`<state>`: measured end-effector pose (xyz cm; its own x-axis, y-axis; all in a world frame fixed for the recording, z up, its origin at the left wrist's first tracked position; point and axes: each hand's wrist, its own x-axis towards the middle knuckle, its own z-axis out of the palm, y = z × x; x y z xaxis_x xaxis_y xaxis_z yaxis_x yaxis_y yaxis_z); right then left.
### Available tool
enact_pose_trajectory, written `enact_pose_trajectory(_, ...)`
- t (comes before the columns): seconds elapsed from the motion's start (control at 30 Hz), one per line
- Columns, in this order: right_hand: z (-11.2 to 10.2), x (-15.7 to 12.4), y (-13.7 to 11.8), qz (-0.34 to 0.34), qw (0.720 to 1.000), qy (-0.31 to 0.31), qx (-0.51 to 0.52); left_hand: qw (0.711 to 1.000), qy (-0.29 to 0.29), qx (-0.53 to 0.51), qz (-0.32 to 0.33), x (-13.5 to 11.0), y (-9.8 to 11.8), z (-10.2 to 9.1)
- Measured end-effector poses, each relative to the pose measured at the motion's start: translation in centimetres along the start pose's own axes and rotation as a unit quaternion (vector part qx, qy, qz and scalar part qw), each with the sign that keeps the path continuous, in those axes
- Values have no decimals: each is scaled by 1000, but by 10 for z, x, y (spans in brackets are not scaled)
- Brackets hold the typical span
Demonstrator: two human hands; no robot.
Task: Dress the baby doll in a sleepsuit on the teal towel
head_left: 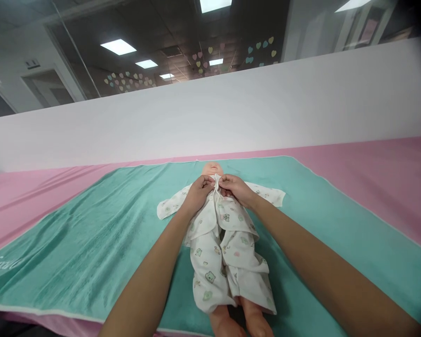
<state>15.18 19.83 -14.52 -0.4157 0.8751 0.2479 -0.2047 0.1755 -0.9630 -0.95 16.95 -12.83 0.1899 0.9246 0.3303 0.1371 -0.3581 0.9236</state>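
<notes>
- L hand (199,191): fingers curled in, thumb & fingertips pinched on the shirt (202,222) at the neck, no real gap btwn them.
- R hand (236,187): same, pinched on the facing edge, other fingers bent under; fingertips of the two nearly met.
- Step in hand, judging by the grip: work on the top of the shirt front, prob. a fastening. Doing up or undoing, couldn't tell; no fastener clear btwn the fingers.
- Next move, as judged, called for a firm pinch w/ one hand, fine thumb work w/ the other, & no tug on the neck.
- Shirt: on the doll (212,171), sleeves out to both sides, front edges apart at the hem.
- Pants (210,269): just below, same print, lower legs bare past the cuffs.
- Doll: on its back, mid-towel (108,234), head at far end, feet twd the person.
- Towel: green, a bit rumpled on L, over pink cloth (372,173).
- Beyond: white wall (210,121), then dark glass w/ paper hearts (126,80) & ceiling lights (118,47).
</notes>
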Motion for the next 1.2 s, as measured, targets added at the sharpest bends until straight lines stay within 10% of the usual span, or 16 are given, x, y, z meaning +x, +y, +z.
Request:
enact_pose_trajectory(0.53, 10, -5, -8, -36, 990, 13, -136, 985, 25, 171, 23, -2, 4, 1)
enact_pose_trajectory(1.2, 9, 1, -5, -8, 989, 34, -146, 999, 30, -20, -13, -2, -1, -1)
